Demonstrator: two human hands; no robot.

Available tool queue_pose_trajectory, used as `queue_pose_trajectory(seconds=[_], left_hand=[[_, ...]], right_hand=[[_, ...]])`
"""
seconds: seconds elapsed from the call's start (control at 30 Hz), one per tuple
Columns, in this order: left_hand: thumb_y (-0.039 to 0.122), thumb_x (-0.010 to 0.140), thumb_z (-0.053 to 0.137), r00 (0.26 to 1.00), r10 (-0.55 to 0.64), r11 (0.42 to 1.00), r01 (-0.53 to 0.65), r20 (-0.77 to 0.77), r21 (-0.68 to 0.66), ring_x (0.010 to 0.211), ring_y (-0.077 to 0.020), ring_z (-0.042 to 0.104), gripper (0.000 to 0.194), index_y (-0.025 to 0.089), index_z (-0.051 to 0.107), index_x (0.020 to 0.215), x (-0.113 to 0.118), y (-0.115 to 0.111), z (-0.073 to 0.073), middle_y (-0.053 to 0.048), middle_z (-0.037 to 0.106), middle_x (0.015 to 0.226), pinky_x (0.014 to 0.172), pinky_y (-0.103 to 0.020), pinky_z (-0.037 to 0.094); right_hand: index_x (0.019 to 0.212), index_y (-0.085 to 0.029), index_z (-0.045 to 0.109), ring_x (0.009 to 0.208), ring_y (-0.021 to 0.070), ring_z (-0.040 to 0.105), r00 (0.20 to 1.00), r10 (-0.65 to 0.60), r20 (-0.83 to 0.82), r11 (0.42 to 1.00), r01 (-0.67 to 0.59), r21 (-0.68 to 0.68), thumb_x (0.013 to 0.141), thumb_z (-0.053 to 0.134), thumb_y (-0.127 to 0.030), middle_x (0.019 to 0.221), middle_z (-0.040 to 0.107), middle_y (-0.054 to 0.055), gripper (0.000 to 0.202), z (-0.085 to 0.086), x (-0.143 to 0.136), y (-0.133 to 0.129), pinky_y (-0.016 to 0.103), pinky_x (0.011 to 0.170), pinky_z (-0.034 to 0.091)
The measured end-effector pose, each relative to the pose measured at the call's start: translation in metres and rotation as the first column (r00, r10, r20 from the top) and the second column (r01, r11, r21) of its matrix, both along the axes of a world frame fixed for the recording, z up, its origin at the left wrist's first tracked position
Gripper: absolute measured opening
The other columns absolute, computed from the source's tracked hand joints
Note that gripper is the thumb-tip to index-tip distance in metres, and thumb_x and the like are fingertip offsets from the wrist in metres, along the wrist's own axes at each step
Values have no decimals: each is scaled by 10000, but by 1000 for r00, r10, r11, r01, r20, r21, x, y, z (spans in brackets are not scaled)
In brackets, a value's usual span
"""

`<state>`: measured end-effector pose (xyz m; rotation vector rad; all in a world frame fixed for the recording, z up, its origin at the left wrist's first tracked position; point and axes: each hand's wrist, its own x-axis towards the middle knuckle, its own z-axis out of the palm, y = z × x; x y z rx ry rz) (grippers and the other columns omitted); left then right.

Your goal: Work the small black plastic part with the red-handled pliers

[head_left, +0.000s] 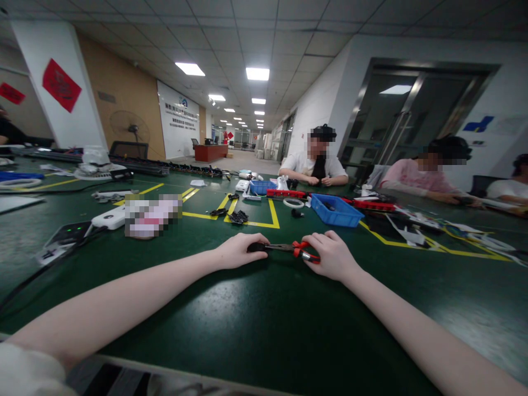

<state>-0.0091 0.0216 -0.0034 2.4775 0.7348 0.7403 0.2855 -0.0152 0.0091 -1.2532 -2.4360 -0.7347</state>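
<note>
My right hand [330,256] is closed around the red handles of a pair of long-nose pliers [296,249], whose jaws point left. Between the thumb and fingers of my left hand [240,251] is a small black part [256,247]. The plier tips meet this part at its right side; whether they grip it or only touch it I cannot tell. Both hands are just above the green table [247,330]. Beyond them lie small clusters of black parts [238,217].
A blue bin [336,210] stands past my right hand, with a white ring [293,203] beside it. To the left are a white power strip [109,219] and a blurred pinkish object [150,220]. Yellow tape [275,214] marks the table. Co-workers [315,165] sit across it.
</note>
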Motion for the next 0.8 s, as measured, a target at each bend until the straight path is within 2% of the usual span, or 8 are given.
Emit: queue_pose_trajectory(seconds=[0.23,0.5,0.8], left_hand=[[308,859,631,999,-7,1000,7,32,12,1001,-211,636,324,193,615,1161,0,-1,1,-53,679,1101,896,-314,482],[309,855,635,999,1,1000,-2,38,23,976,-203,632,317,190,622,1149,0,-1,0,-49,679,1079,888,-309,484],[303,844,643,998,32,999,-34,57,41,969,-205,628,312,188,617,1133,0,0,-2,-50,673,1073,870,-312,488]], right_hand=[[1005,-175,615,797,210,602,1000,8,-14,1000,-8,7,785,581,-327,939,684,83,270,1,-1,-1,357,780,363],[1057,-183,606,893,225,616,997,16,-71,999,-13,32,787,586,-317,1007,690,84,302,1,-1,0,375,855,345],[1090,-177,599,915,231,617,996,6,-92,999,-3,37,787,588,-317,1032,684,88,334,-1,1,0,379,857,348]])
